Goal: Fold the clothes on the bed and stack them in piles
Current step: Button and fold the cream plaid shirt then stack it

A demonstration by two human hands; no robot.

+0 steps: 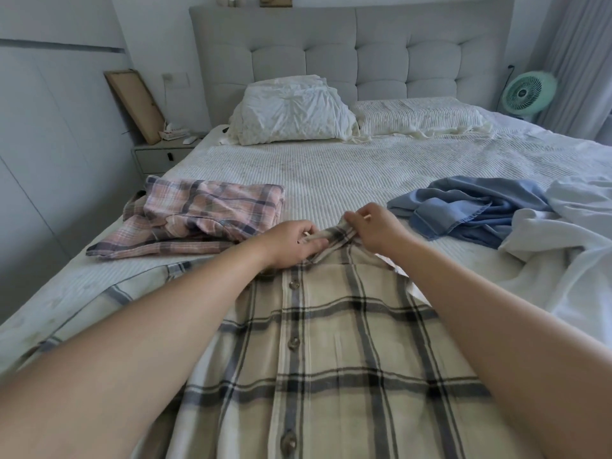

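A beige plaid button shirt [334, 352] lies flat and face up on the bed [331, 173], buttons down its middle, collar pointing away from me. My left hand [291, 246] pinches the collar's left side and my right hand [374, 226] pinches its right side, both fingers closed on the fabric. A pink plaid garment [202, 217] lies roughly folded to the left. A blue garment [470, 207] lies crumpled to the right.
White bedding [569, 246] is bunched at the right edge. Two pillows [291, 111] rest against the grey headboard. A nightstand [162, 154] with a leaning frame stands at the left, and a green fan [526, 91] at the back right.
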